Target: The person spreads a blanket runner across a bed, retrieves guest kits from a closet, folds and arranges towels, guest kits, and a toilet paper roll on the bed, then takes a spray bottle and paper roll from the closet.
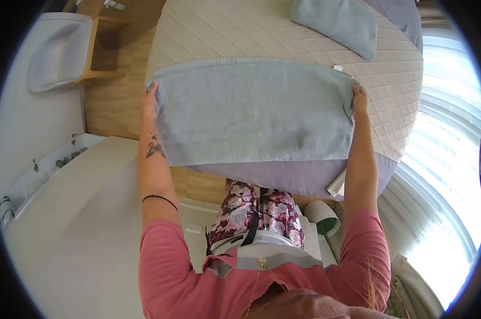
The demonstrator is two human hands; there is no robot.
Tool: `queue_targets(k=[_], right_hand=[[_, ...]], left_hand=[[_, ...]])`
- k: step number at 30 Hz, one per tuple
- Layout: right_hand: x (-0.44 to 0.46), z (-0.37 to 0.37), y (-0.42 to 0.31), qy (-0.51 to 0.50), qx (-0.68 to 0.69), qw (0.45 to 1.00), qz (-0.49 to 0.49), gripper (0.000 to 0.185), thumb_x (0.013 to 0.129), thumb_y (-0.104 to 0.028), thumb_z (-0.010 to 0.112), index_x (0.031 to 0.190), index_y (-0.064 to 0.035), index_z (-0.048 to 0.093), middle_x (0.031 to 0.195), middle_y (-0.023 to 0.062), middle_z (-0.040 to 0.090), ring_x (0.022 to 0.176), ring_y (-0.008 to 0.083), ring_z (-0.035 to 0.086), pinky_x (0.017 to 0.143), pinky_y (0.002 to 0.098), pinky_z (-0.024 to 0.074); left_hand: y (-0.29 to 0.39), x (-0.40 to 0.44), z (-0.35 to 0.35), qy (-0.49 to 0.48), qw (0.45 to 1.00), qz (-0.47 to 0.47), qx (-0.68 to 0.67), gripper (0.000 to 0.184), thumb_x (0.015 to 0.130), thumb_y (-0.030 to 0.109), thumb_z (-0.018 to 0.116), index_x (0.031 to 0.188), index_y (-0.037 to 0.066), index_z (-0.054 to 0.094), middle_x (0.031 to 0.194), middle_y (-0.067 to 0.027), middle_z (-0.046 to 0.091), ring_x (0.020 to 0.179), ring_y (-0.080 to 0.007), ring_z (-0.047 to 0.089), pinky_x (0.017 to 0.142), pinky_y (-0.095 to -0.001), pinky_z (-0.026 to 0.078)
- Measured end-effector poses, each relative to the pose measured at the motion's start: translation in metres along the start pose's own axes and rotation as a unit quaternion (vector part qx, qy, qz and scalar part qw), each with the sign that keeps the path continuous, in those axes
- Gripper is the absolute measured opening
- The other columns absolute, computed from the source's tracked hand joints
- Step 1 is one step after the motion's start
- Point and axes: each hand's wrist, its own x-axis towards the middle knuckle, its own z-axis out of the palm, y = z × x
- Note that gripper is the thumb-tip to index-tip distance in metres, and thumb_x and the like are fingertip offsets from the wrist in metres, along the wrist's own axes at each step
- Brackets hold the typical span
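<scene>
A grey-green towel (256, 111) is spread wide over the near part of a bed with a beige quilted cover (394, 101). My left hand (151, 98) grips the towel's far left corner, fingers closed on the cloth. At the right edge, near the far corner, my right hand (360, 99) is closed on the same towel. A small white tag (337, 68) sticks out by that corner. Farther back on the bed lies a folded grey-green cloth (336, 24), touched by neither hand.
A white chair (62, 52) with wooden legs stands at the far left on the wood floor (110, 101). A white surface (75, 212) is at the left. Curtains (437, 196) hang by the window at the right. A white bin (320, 215) stands below the bed's near edge.
</scene>
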Motion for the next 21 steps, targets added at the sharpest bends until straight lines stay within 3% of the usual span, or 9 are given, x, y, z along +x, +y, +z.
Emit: queue_targets(k=[2,4,8,10,11,13,14,16,21], right_hand=[[0.004,-0.002,-0.005,0.019,0.133,0.991,-0.022,0.026,0.086,-0.018,0.052,0.105,-0.0004,0.054,0.099,0.0064,0.059,0.091,0.0151,0.053,0.080,0.0266,0.0422],[-0.007,-0.007,-0.031,0.011,0.155,0.988,-0.010,0.022,0.086,-0.017,0.051,0.102,-0.0013,0.055,0.097,0.0051,0.059,0.088,0.0136,0.054,0.078,0.0256,0.0425],[0.002,-0.017,-0.034,-0.009,0.199,0.980,-0.029,0.021,0.085,-0.017,0.052,0.100,-0.0036,0.054,0.090,0.0023,0.059,0.085,0.0118,0.054,0.077,0.0255,0.0429],[0.023,-0.017,-0.012,0.055,-0.153,0.987,-0.021,0.026,0.083,-0.019,0.054,0.104,-0.0039,0.052,0.094,0.0049,0.057,0.087,0.0157,0.054,0.076,0.0299,0.0433],[0.012,-0.007,-0.022,0.053,-0.154,0.986,-0.020,0.026,0.083,-0.019,0.054,0.104,-0.0039,0.052,0.094,0.0049,0.057,0.087,0.0157,0.054,0.076,0.0299,0.0433],[-0.017,0.024,-0.043,0.248,-0.339,0.891,-0.174,0.033,0.075,-0.016,0.059,0.106,-0.0070,0.052,0.097,0.0104,0.055,0.092,0.0254,0.051,0.081,0.0357,0.0399],[-0.028,0.036,-0.052,0.244,-0.339,0.891,-0.175,0.033,0.075,-0.016,0.059,0.106,-0.0070,0.052,0.097,0.0104,0.055,0.092,0.0254,0.051,0.081,0.0357,0.0399],[-0.043,0.066,-0.073,0.254,-0.393,0.819,-0.332,0.039,0.070,-0.013,0.061,0.108,-0.0093,0.051,0.102,0.0131,0.052,0.100,0.0294,0.047,0.085,0.0403,0.0370],[-0.071,0.201,-0.128,-0.055,-0.303,0.824,-0.476,0.038,0.069,-0.015,0.063,0.105,-0.0077,0.053,0.108,0.0124,0.052,0.103,0.0300,0.047,0.091,0.0410,0.0347]], left_hand=[[0.019,0.001,0.002,0.006,0.997,0.007,0.079,0.039,0.082,0.032,0.059,0.102,-0.001,0.056,0.095,-0.0068,0.059,0.087,-0.0157,0.053,0.078,-0.0279,0.040],[0.033,0.004,0.002,0.053,0.995,0.075,-0.024,0.040,0.079,0.033,0.061,0.095,-0.003,0.059,0.088,-0.0067,0.060,0.081,-0.0158,0.054,0.074,-0.0279,0.042],[0.049,0.010,0.016,0.068,0.992,0.102,0.022,0.042,0.077,0.034,0.063,0.096,-0.003,0.059,0.087,-0.0083,0.061,0.080,-0.0159,0.054,0.074,-0.0278,0.042],[0.014,0.044,0.014,0.068,0.980,0.107,0.151,0.042,0.076,0.034,0.064,0.098,-0.001,0.059,0.086,-0.0109,0.061,0.079,-0.0182,0.055,0.073,-0.0292,0.042],[0.014,0.039,0.017,0.069,0.981,0.105,0.151,0.042,0.076,0.034,0.064,0.098,-0.001,0.059,0.086,-0.0109,0.061,0.079,-0.0182,0.055,0.073,-0.0292,0.042],[0.010,0.021,0.023,0.143,0.925,0.201,0.290,0.041,0.077,0.034,0.062,0.100,-0.001,0.058,0.086,-0.0131,0.060,0.079,-0.0217,0.056,0.073,-0.0313,0.043],[0.006,0.012,0.021,0.146,0.925,0.198,0.291,0.041,0.077,0.034,0.062,0.100,-0.001,0.058,0.086,-0.0131,0.060,0.079,-0.0217,0.056,0.073,-0.0313,0.043],[-0.004,-0.008,0.012,0.159,0.919,0.190,0.306,0.044,0.078,0.034,0.061,0.101,-0.002,0.056,0.087,-0.0134,0.060,0.079,-0.0245,0.056,0.073,-0.0336,0.044],[-0.034,-0.090,-0.016,0.144,0.940,0.066,0.303,0.045,0.079,0.036,0.059,0.101,-0.003,0.055,0.093,-0.0162,0.058,0.086,-0.0253,0.054,0.077,-0.0343,0.041]])
